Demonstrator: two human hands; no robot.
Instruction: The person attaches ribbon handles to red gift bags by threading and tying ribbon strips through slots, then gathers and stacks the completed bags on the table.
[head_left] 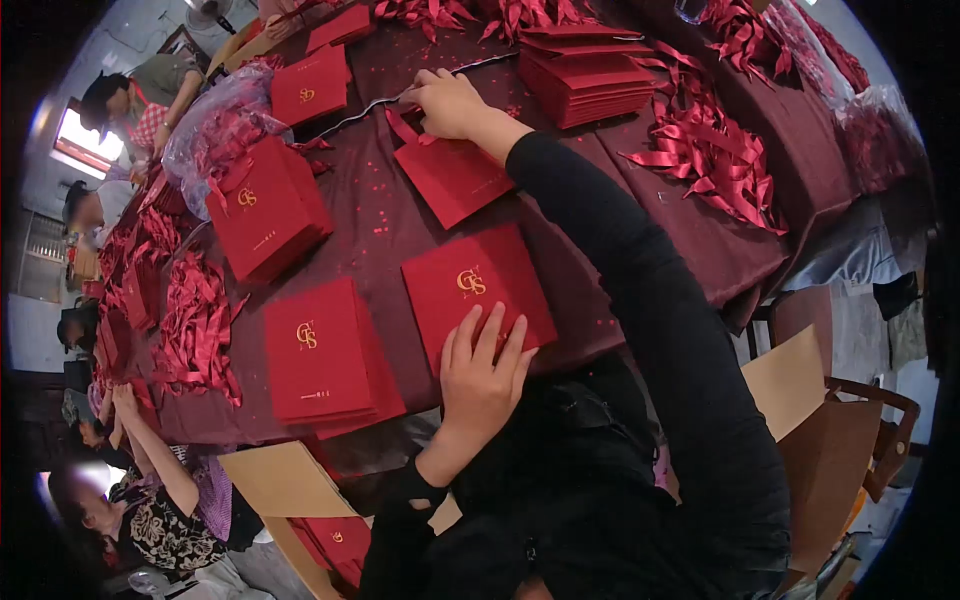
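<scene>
My left hand (pixel 482 370) lies with its fingers spread flat on a red paper bag (pixel 505 260) with gold letters, near the table's front edge. Farther out, my right hand (pixel 448 105) is closed at the top of a second red bag (pixel 455 182), where a red ribbon handle (pixel 402 127) shows beside the fingers. That bag lies flat and tilted on the cloth; its top edge is partly hidden by the hand. Left of my left hand is a stack of flat red bags (pixel 318 350) with the same gold letters.
A dark red cloth (pixel 365 250) covers the table. Around it lie a bag stack (pixel 585 85), ribbon piles (pixel 710 160), another bag pile (pixel 265 210) and clear plastic (pixel 215 135). An open carton (pixel 285 480) stands at front left. Other people (pixel 150 490) sit along the left side.
</scene>
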